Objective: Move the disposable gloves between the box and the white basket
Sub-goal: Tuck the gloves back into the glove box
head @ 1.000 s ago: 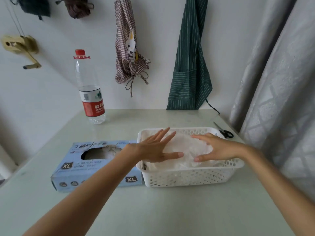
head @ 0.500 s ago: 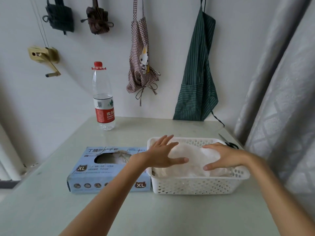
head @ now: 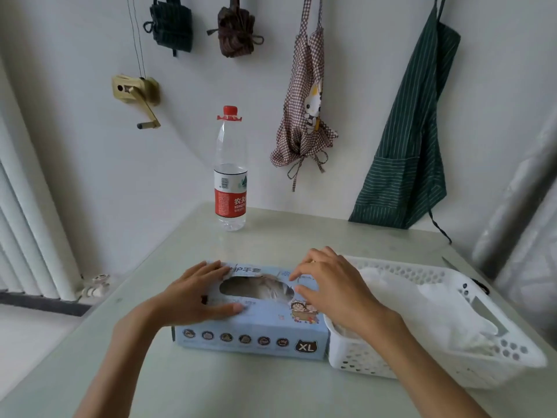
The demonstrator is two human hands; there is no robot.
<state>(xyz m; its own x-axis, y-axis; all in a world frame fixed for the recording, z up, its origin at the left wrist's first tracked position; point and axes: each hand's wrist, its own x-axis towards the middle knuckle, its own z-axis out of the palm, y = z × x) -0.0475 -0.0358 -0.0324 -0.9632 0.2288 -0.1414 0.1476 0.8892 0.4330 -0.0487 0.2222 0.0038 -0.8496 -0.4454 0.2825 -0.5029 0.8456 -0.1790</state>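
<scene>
The glove box point(head: 250, 324) lies flat on the pale green table point(head: 211, 384), its long axis running left to right across my view, its oval opening facing up with crumpled gloves point(head: 259, 289) showing inside. My left hand point(head: 193, 297) rests flat on the box's left end, fingers spread and nearly straight. My right hand point(head: 334, 288) hovers at the opening's right edge, fingers loosely curled, gripping nothing I can make out. The white basket point(head: 452, 357) touches the box's right end and holds a heap of pale gloves point(head: 422, 303). A water bottle point(head: 230, 173) stands upright farther back by the wall.
</scene>
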